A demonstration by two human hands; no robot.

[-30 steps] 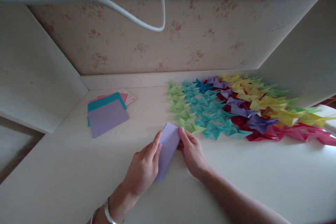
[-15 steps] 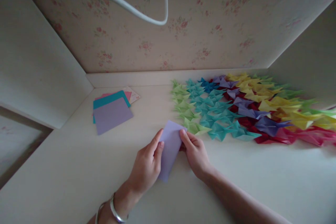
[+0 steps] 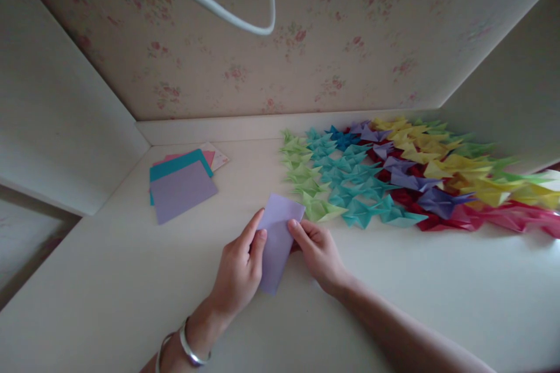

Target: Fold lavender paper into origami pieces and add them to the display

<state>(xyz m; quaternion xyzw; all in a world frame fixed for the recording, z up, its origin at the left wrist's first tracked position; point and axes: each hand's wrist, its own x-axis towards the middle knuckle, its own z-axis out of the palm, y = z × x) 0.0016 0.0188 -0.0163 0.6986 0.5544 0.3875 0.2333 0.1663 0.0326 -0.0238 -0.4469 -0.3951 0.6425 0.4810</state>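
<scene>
A lavender sheet of origami paper (image 3: 279, 239), folded into a narrow rectangle, is held above the white table between both hands. My left hand (image 3: 240, 268) grips its left long edge, the thumb lying on the front face. On the opposite edge, my right hand (image 3: 317, 253) pinches the paper with the thumb in front and the fingers mostly hidden behind. The nearest folded pieces are light green paper cranes (image 3: 321, 208), just beyond the right hand.
Flat lavender, teal and pink sheets (image 3: 186, 191) lie stacked at the back left. Rows of teal cranes (image 3: 359, 210), purple, yellow and red ones fill the back right. A white cable (image 3: 210, 1) hangs in front of the flowered wall (image 3: 297, 70). White panels flank the table.
The right thumb has slid slightly down the paper's edge, so more of its top corner shows. Both hands still hold the sheet. The camera view has shifted a little.
</scene>
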